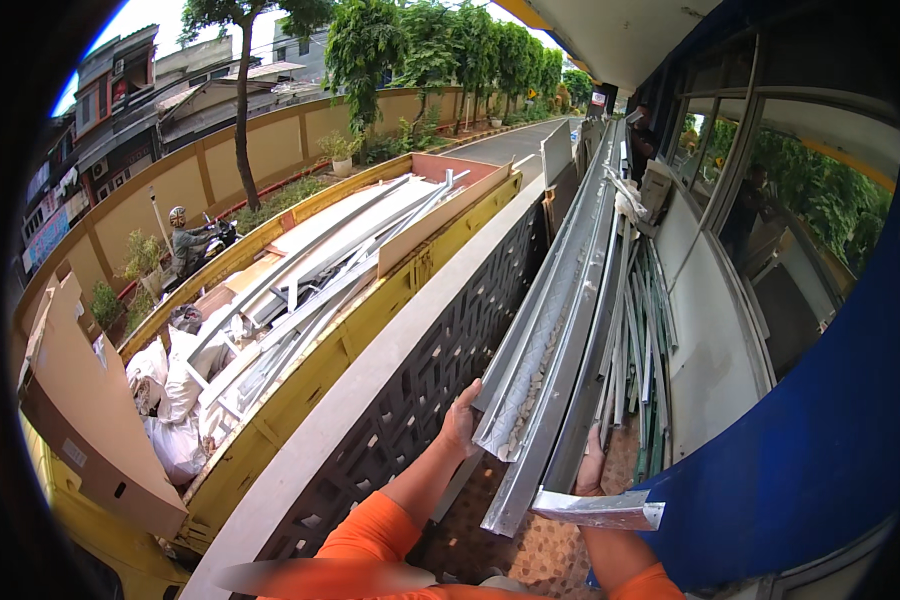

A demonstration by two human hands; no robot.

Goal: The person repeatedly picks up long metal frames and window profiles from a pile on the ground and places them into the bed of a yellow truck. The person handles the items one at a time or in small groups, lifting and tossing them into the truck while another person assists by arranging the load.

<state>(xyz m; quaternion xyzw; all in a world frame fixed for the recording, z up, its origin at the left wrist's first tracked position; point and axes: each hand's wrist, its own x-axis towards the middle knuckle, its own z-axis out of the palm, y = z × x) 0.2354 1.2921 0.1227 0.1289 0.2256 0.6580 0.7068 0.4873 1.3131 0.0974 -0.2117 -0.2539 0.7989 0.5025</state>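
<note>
Bars: I count at least four long metal bars (570,370), side by side, to the right of the lattice wall (360,393) and running roughly along it; overlaps spoil an exact count.
Left hand: one (458,420), on the wall's side of the bars, bent around their outer left edge and gripping it.
Right hand: one (592,465), farther from the wall, fingers up against the bars' right edge; partly covered, so I can't tell how far it is closed.
Short bar: one (600,510), right of the wall, lying crosswise by the bars' near end, above my right forearm.
Strips: many green ones (658,370), too tangled to count, farther right of the wall than the bars.
Truck: one, yellow (365,327), just left of the wall, loaded with panels and metal lengths.
Sacks: at least three, white (177,450), in the truck, left of the wall.
Rider: one (185,245), on one motorbike (226,236), left of the wall beyond the truck.
Co-worker: one (642,132), right of the wall, near the bars' far end.
</note>
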